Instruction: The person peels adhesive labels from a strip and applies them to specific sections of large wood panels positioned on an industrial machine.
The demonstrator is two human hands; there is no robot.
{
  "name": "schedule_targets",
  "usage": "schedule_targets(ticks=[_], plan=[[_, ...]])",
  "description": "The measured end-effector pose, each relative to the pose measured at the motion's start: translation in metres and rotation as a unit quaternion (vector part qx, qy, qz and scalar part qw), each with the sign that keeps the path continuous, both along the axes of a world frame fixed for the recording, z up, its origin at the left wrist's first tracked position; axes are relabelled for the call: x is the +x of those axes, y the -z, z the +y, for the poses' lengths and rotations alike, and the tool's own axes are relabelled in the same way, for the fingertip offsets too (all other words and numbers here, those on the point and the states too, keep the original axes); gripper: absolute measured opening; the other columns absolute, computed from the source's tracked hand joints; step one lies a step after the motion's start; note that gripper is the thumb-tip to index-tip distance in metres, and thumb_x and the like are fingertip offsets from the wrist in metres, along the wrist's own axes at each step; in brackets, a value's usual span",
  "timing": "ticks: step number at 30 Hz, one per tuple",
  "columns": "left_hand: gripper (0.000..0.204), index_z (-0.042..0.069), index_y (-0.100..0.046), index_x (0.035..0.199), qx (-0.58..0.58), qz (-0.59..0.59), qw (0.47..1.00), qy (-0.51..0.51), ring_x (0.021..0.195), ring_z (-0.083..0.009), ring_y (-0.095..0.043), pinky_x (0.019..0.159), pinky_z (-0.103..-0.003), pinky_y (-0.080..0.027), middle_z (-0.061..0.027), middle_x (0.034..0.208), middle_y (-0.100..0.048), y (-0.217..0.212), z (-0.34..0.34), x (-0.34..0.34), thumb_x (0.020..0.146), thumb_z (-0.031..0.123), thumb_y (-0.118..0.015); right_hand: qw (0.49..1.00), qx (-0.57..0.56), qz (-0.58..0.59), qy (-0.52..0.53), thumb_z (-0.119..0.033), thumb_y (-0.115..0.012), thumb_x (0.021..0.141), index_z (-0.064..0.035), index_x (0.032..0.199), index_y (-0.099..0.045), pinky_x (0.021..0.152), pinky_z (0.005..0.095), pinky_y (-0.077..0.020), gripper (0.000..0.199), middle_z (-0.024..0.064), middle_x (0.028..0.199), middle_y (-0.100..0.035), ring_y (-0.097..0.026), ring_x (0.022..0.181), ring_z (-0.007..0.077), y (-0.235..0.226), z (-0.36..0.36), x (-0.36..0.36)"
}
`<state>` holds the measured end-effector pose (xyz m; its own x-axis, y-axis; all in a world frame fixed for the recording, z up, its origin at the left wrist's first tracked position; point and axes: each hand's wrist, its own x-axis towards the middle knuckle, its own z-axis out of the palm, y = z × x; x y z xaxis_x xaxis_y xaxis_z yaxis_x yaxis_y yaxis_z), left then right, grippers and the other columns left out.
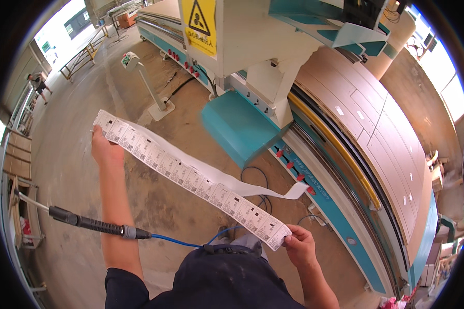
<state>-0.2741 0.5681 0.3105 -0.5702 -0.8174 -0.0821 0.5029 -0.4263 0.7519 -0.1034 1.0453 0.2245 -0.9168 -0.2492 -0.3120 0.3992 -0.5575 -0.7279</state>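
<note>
One long label strip (191, 177) is already spread out, its printed labels (219, 196) seemingly unpeeled, so any peeling appears left to do. It slants between the hands, the left hand (107, 148) grasping the farther part and the right hand (300, 247) pinching the nearer end, its white back (232, 184) looping beyond them.

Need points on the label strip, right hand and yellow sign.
Label strip (192, 179): head view, printed face, about mid-length.
Right hand (301, 249): head view, middle of the hand.
Yellow sign (198, 22): head view, inside its black triangle.
</note>
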Motion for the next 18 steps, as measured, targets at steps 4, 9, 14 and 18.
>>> schedule_targets(ticks=[4,9,14,18], plan=[[0.032,-0.004,-0.045,0.119,-0.001,0.013,1.000,-0.025,0.107,-0.0309,-0.054,0.088,-0.046,-0.047,-0.0178,0.118,-0.052,-0.010,0.002,-0.002,0.095,0.018,-0.039,0.997,-0.061,0.039,0.031,0.000,-0.062,0.079,0.0066,0.107,-0.057,0.081,0.0351,-0.0500,0.029,0.0171,0.100,-0.064,-0.063,0.090,0.0242,-0.013,-0.022,0.000],[0.033,-0.004,-0.044,0.120,0.001,0.010,0.999,-0.033,0.108,-0.0321,-0.053,0.089,-0.046,-0.046,-0.0187,0.118,-0.052,-0.025,0.001,-0.002,0.096,0.019,-0.038,0.993,-0.088,0.077,0.028,0.002,-0.061,0.078,0.0035,0.102,-0.058,0.082,0.0356,-0.0493,0.024,0.0173,0.098,-0.064,-0.063,0.091,0.0247,-0.023,-0.029,-0.003],[0.035,-0.005,-0.044,0.120,-0.005,0.019,0.999,-0.028,0.109,-0.0325,-0.052,0.090,-0.047,-0.045,-0.0186,0.119,-0.051,-0.029,-0.002,-0.003,0.096,0.020,-0.037,0.992,-0.078,0.098,0.031,0.002,-0.060,0.078,0.0027,0.100,-0.058,0.081,0.0352,-0.0489,0.022,0.0171,0.096,-0.065,-0.063,0.088,0.0247,-0.022,-0.030,-0.008],[0.036,-0.005,-0.043,0.121,-0.004,0.026,0.999,-0.020,0.109,-0.0328,-0.052,0.091,-0.048,-0.044,-0.0186,0.119,-0.052,-0.029,-0.004,-0.002,0.096,0.020,-0.037,0.991,-0.072,0.105,0.047,0.002,-0.061,0.078,0.0025,0.098,-0.059,0.080,0.0351,-0.0490,0.021,0.0169,0.095,-0.065,-0.064,0.087,0.0246,-0.019,-0.029,-0.009]])
